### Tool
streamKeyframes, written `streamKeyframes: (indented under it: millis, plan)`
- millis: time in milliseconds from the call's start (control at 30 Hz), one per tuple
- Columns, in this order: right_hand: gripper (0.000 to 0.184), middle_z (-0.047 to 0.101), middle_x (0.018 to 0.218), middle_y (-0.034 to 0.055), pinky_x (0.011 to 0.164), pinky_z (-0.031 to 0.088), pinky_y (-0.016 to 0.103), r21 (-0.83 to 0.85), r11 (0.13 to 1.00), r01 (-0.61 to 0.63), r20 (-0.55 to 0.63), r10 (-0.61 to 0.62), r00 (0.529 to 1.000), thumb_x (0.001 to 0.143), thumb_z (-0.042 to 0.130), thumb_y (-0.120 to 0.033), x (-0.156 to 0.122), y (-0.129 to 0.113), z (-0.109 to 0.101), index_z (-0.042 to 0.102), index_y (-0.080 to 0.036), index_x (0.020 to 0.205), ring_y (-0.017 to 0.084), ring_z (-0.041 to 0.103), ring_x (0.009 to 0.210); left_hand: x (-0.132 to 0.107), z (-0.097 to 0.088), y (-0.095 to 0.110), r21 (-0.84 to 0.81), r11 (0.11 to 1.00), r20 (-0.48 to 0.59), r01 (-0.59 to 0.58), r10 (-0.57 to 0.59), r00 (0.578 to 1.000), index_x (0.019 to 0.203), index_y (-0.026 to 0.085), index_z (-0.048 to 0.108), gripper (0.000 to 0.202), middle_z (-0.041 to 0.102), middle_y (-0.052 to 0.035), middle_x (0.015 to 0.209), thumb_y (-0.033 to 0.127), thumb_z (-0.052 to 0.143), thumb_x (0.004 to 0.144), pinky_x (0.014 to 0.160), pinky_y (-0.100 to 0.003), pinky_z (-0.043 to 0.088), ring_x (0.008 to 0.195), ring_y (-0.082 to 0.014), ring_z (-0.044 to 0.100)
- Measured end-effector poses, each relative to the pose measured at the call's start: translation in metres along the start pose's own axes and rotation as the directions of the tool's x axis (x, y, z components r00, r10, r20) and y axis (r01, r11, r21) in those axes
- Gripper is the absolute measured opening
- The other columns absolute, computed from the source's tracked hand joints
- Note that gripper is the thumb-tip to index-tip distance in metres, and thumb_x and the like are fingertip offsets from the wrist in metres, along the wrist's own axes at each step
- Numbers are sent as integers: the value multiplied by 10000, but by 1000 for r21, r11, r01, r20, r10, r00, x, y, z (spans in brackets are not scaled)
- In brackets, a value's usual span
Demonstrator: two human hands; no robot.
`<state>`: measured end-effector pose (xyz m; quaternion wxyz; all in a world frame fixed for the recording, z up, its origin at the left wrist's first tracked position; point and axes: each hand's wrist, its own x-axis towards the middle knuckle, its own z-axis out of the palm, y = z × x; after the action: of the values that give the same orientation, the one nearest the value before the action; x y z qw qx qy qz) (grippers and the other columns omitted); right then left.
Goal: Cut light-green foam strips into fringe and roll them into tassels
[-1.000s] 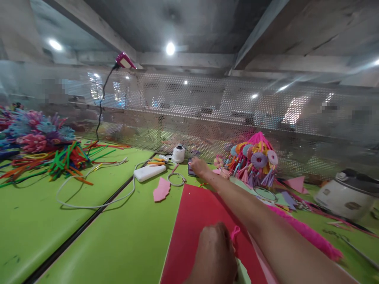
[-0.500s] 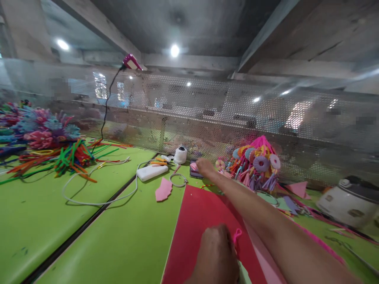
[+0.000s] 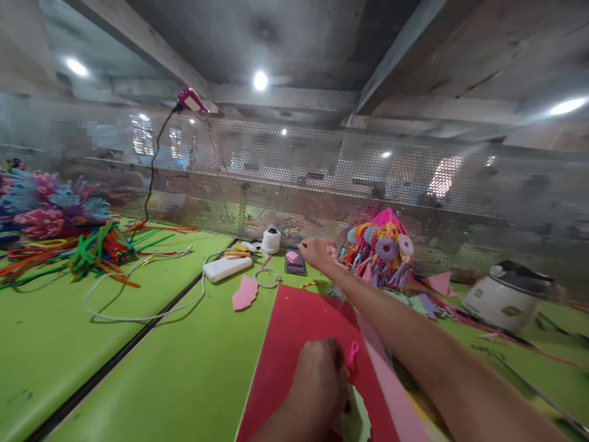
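My left hand point(image 3: 319, 374) is closed over the red sheet point(image 3: 299, 319) in the foreground. Its fingers pinch a pale green paper shape point(image 3: 359, 411) with a wavy edge, and a bright pink loop point(image 3: 353, 352) sticks up beside the fingertips. Stretched forward, my right hand point(image 3: 315, 253) is closed beside a dark flat case point(image 3: 298, 268). A small pink paper piece point(image 3: 292, 256) lies on that case. What the right fingers hold, if anything, is too small to make out.
A white power bank point(image 3: 227, 268), a metal ring point(image 3: 267, 279) and a pink paper scrap point(image 3: 245, 293) lie left of the red sheet. Paper tassels point(image 3: 386, 252) and a white appliance point(image 3: 501, 298) stand right. Pipe cleaners point(image 3: 101, 248) lie far left, before a perforated metal screen point(image 3: 276, 178).
My right hand has drawn slightly up and right from the dark case, so more of it shows. More of the pale green shape shows beside my left hand. The whole view has shifted slightly.
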<state>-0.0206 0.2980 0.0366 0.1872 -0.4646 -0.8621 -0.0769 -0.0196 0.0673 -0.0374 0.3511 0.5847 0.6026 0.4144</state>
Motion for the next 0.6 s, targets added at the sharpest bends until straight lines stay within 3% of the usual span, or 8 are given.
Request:
streamKeyframes:
  millis: [133, 267, 400, 600]
  plan:
    - [205, 646, 841, 33, 719, 456, 300, 128, 989, 74, -118, -59, 991, 875, 497, -261, -27, -2, -25, 636, -116, 839, 149, 597, 779, 0, -1, -2, 16, 999, 2, -50, 50, 999, 738, 142, 650, 150, 660, -66, 657, 137, 503, 706, 528, -227, 348, 584, -155, 556]
    - [277, 632, 667, 20, 659, 384, 225, 247, 956, 158, -199, -109, 974, 844, 466, -237, -76, 4, -48, 660, -128, 677, 123, 553, 668, 0, -2, -3, 57, 992, 10, -114, 113, 993, 749, 148, 634, 200, 664, -53, 652, 73, 460, 685, 493, -216, 332, 553, -142, 558]
    - [290, 566, 576, -4, 598, 359, 217, 353, 917, 186, -194, -123, 973, 810, 483, -250, -133, 15, -61, 626, -151, 579, 115, 499, 583, 4, 0, -8, 23, 989, 19, -148, 147, 989, 794, 138, 621, 215, 672, -59, 663, 67, 459, 672, 475, -207, 330, 554, -137, 568]
    - [279, 544, 546, -5, 544, 351, 226, 510, 855, 93, -93, -53, 994, 800, 498, -278, -206, 24, -69, 621, -164, 577, 126, 484, 547, 12, -5, -9, -184, 981, -2, -65, 66, 998, 714, 137, 629, 160, 637, -20, 567, 59, 553, 597, 500, -214, 365, 539, -131, 559]
